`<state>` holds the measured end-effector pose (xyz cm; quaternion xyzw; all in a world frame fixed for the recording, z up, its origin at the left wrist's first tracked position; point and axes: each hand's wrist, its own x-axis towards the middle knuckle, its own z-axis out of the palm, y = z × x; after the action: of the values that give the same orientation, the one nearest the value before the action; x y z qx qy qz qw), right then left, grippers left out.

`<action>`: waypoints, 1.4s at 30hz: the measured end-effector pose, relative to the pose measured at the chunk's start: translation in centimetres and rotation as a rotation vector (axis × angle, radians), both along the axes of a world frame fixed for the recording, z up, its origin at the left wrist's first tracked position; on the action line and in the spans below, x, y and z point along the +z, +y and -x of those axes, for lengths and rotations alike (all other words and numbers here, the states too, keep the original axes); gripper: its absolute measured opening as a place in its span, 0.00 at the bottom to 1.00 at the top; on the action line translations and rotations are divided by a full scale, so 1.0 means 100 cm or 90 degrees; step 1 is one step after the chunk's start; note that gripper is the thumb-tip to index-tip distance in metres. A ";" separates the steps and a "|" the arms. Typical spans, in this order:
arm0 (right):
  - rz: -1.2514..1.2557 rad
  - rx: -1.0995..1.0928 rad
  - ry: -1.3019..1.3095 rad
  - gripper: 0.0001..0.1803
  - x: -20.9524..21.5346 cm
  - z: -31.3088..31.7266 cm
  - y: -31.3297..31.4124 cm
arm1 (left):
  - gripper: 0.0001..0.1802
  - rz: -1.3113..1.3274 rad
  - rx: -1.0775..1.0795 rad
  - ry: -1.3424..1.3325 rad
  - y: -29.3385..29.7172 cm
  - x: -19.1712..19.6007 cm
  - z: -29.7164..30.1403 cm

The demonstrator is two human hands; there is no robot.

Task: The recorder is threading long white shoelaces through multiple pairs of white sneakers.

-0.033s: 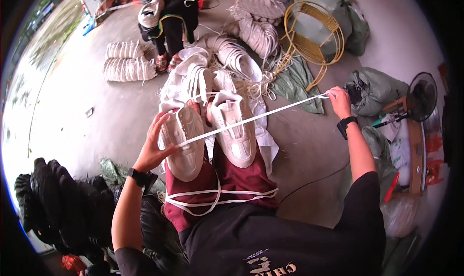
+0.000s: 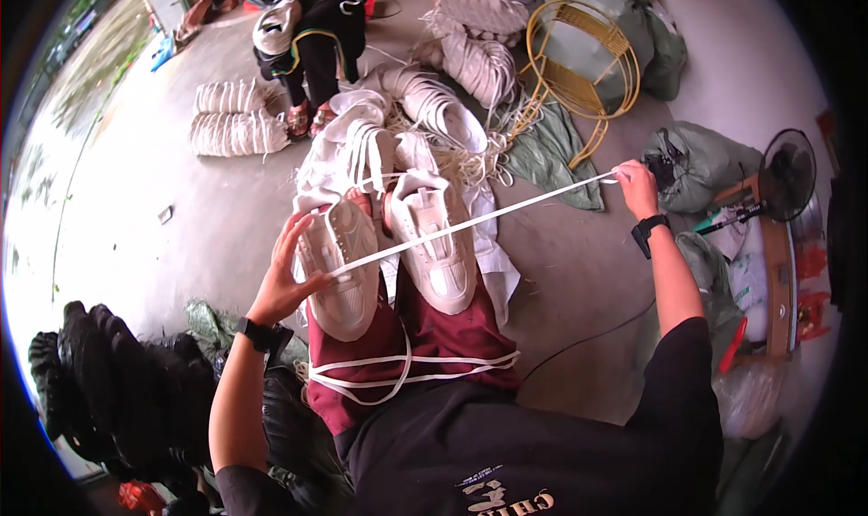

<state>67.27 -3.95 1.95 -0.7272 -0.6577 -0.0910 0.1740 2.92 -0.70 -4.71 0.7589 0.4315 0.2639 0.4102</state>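
Two white lace-up shoes, the left shoe [image 2: 342, 285] and the right shoe [image 2: 436, 249], lie side by side on my lap with their toes toward me. My left hand [image 2: 287, 276] is wrapped round the outer side of the left shoe, its thumb on the upper near the toe. From that thumb a flat white shoelace [image 2: 488, 217] runs taut across both shoes, up to the right. Its far end is pinched in my right hand [image 2: 636, 189], held out at the right. Another white lace [image 2: 452, 368] lies loose over my dark red trousers.
Stacked white shoe parts [image 2: 434, 109] and loose laces lie beyond my knees. A person [image 2: 316, 41] sits farther back with a white shoe part. A yellow round-framed chair [image 2: 583, 59], green sacks [image 2: 701, 159] and a black fan [image 2: 787, 174] stand at right. Black bundles [image 2: 108, 380] lie at left.
The whole view has shifted very slightly. Both hands keep their hold and the shoelace stays taut.
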 end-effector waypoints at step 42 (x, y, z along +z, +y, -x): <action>-0.433 -0.140 0.392 0.08 0.099 -0.210 -0.034 | 0.20 -0.175 -0.120 0.274 -0.014 0.072 -0.127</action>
<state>88.27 -7.34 11.88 -0.6874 -0.4273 -0.0991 0.5789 15.67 -2.07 2.53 0.8830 0.3961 0.1128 0.2250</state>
